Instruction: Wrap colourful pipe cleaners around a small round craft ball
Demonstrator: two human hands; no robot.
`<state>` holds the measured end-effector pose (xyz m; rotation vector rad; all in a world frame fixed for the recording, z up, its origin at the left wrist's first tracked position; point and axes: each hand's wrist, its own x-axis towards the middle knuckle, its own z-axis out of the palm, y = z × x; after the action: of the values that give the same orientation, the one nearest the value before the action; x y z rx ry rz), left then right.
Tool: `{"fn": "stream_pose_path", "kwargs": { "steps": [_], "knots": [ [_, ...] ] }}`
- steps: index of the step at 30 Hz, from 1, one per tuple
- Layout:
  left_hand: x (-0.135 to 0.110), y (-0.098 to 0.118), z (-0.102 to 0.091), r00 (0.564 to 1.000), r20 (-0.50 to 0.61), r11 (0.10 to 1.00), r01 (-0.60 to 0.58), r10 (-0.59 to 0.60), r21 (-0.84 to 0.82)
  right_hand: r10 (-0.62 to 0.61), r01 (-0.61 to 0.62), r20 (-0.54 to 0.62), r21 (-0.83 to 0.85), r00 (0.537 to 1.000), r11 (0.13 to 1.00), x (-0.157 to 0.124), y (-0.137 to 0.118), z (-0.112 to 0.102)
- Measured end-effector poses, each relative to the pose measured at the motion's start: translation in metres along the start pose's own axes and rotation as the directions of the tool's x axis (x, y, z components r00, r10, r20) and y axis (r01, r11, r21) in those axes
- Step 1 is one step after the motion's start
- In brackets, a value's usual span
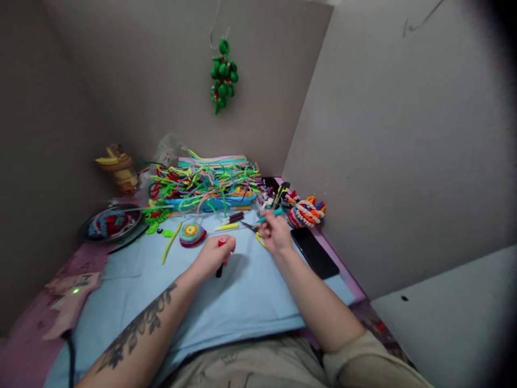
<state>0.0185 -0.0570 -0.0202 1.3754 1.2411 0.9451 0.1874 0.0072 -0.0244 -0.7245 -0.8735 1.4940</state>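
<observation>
My left hand is closed around a short black stick with a red part at its upper end; its exact kind is unclear. My right hand pinches a slim teal pen-like stick above the cloth. Just beside the right fingers lie scissors with yellow handles, partly hidden by the hand. A round striped multicoloured coiled piece rests left of my left hand. Between the hands and the pile are a yellow stick and a dark maroon piece.
Pipe cleaners heap over a blue tray at the back. A black phone lies right, below a coiled colourful bundle. A pink glue gun with a green light and a bowl are left. Green decoration hangs on the wall.
</observation>
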Motion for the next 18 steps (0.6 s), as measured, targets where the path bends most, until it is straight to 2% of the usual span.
{"fn": "stream_pose_path", "kwargs": {
  "steps": [3, 7, 9, 11, 13, 15, 18],
  "knots": [
    [0.001, -0.002, -0.005, 0.998, 0.035, 0.98, 0.06, -0.055, -0.19, -0.045, 0.045, -0.005, 0.078, 0.999, 0.996, 0.005, -0.019, -0.013],
    [0.005, -0.007, -0.007, 0.999, 0.021, 0.967, 0.054, -0.05, -0.251, -0.019, 0.017, 0.034, 0.056, 0.999, 0.998, -0.003, -0.023, -0.021],
    [0.006, -0.007, -0.007, 0.999, 0.021, 0.962, 0.047, -0.043, -0.268, -0.017, 0.017, 0.037, -0.006, 0.999, 1.0, -0.01, -0.021, -0.025],
    [0.006, -0.007, -0.008, 0.999, 0.012, 0.956, 0.045, -0.044, -0.289, 0.015, -0.003, 0.073, -0.154, 0.997, 0.988, -0.017, -0.019, -0.032],
    [0.007, -0.007, -0.008, 0.998, -0.009, 0.947, 0.056, -0.062, -0.317, 0.095, -0.027, 0.156, -0.39, 0.983, 0.921, -0.023, -0.016, -0.043],
    [0.008, -0.007, -0.007, 0.996, -0.017, 0.935, 0.078, -0.089, -0.345, 0.185, -0.015, 0.217, -0.609, 0.958, 0.793, -0.029, -0.012, -0.054],
    [0.009, -0.008, -0.005, 0.993, 0.0, 0.918, 0.107, -0.116, -0.382, 0.191, 0.017, 0.185, -0.761, 0.964, 0.649, -0.032, -0.006, -0.065]
  ]
}}
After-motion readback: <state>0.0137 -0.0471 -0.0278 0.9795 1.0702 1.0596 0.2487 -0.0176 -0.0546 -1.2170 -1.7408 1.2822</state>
